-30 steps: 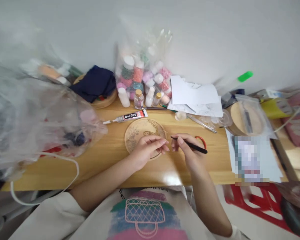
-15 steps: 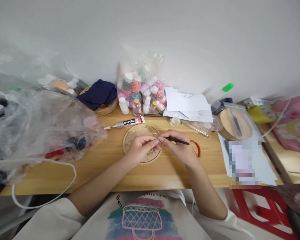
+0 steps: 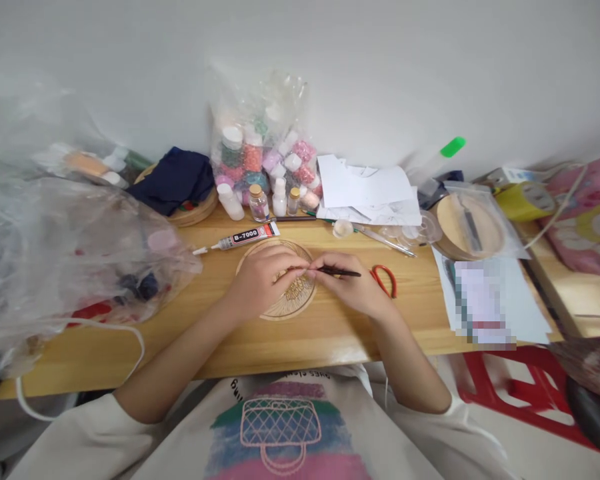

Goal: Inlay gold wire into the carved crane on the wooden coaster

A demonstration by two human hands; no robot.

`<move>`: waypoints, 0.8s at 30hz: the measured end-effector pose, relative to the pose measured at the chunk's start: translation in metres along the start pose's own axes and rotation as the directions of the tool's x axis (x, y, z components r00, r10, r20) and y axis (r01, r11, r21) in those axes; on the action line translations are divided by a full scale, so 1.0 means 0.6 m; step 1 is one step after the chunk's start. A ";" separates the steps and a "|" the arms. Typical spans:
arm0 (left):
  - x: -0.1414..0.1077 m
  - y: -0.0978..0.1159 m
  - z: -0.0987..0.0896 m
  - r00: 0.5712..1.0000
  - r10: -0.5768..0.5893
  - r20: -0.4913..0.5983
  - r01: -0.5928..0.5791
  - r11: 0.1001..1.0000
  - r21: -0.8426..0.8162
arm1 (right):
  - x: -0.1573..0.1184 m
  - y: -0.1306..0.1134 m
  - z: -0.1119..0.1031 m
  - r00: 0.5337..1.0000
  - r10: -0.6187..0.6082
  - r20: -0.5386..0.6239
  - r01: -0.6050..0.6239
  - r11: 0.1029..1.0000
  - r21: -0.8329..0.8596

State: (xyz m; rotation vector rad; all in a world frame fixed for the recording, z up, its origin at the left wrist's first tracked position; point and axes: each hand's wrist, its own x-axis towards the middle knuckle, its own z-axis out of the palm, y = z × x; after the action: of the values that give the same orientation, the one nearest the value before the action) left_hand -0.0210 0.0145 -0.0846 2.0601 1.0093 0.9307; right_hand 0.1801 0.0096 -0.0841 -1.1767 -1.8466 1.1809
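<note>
While working at the fingertips with a dark slim tool (image 3: 344,272) over a patterned wooden disc (image 3: 294,301): mid-step, by the look of it

Find the disc flat on the tabletop (image 3: 250,350), below the left hand (image 3: 265,275) and partly covered by it. Count as done: fine line pattern across the part in view. Cannot tell about the covered part. Judge as under way: close work at the tool's tip, above the disc. Cannot say from here how much to count as left.

Gripping the tool like a pen with the right hand (image 3: 353,287). Pinching with the left, thumb against finger, right at the tip; too small to tell whether holding anything there. Can't tell whether touching the disc, either.

Going outward, spot a red curved piece (image 3: 393,283) lying loose just beside the right hand. Past the disc's far edge, note a B-7000 tube (image 3: 247,236), apart from both hands, so judge as not in use. Further back, see a corked glass jar (image 3: 259,205) and, behind, a clear bag (image 3: 275,97) of small lidded jars (image 3: 253,159). Add papers (image 3: 365,183) right of the bag, navy cloth (image 3: 175,180) left.
</note>
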 end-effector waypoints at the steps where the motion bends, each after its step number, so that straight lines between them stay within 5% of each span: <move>1: 0.002 -0.001 -0.003 0.999 0.039 0.037 -0.041 0.998 0.044 | 0.000 0.001 0.000 1.000 0.001 0.006 -0.001 1.000 -0.006; 6: 0.010 -0.007 -0.008 0.978 0.171 0.120 -0.187 0.972 0.142 | 0.000 0.007 -0.001 1.000 -0.012 0.015 0.012 1.000 0.006; 24: -0.009 -0.055 0.012 0.898 0.438 -0.041 -0.374 0.809 0.453 | 0.012 0.012 0.012 0.987 0.156 -0.046 -0.158 0.986 -0.057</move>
State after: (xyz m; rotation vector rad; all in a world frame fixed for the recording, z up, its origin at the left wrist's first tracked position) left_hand -0.0302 0.0246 -0.1161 2.6981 0.9229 1.1634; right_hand 0.1733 0.0152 -0.0929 -1.3919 -1.7966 1.1837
